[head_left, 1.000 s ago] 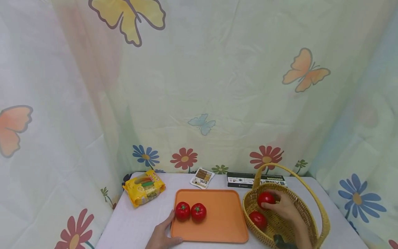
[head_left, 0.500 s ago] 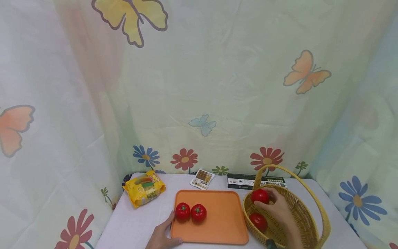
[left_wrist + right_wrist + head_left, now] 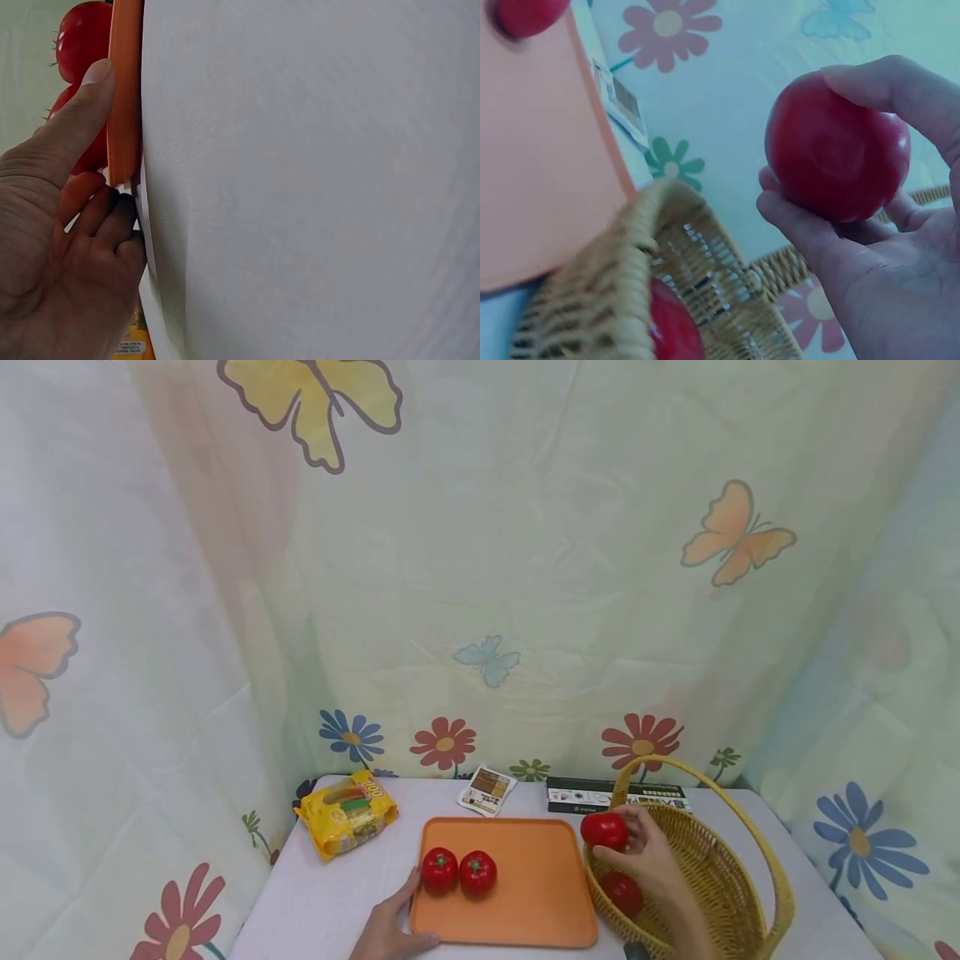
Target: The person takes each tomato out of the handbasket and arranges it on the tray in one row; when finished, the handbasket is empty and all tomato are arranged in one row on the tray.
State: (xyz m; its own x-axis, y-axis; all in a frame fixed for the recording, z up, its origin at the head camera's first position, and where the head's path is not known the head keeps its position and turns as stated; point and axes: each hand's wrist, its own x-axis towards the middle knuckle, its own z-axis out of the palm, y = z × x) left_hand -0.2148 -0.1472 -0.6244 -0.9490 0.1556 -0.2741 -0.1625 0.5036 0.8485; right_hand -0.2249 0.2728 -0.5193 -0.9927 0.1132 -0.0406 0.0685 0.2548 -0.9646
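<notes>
In the head view my right hand (image 3: 643, 853) grips a smooth red tomato (image 3: 604, 831) between thumb and fingers, over the left rim of a wicker basket (image 3: 712, 868). The right wrist view shows this tomato (image 3: 836, 150) raised above the basket rim (image 3: 622, 277). Another red tomato (image 3: 622, 893) lies inside the basket. Two tomatoes with green stems, a left one (image 3: 439, 870) and a right one (image 3: 477, 873), sit on an orange tray (image 3: 540, 885). My left hand (image 3: 390, 922) touches the tray's front-left corner, its thumb extended along the front edge (image 3: 124, 90).
A yellow food packet (image 3: 348, 814) lies at the back left. Behind the tray are a small white-and-brown sachet (image 3: 487, 791) and a long black-and-white box (image 3: 581, 795). The basket's tall handle (image 3: 738, 810) arches over it. A patterned curtain (image 3: 480, 568) encloses the table.
My right hand has lifted the tomato from inside the basket and carried it left to the rim nearest the tray. The left hand and the tray have stayed put.
</notes>
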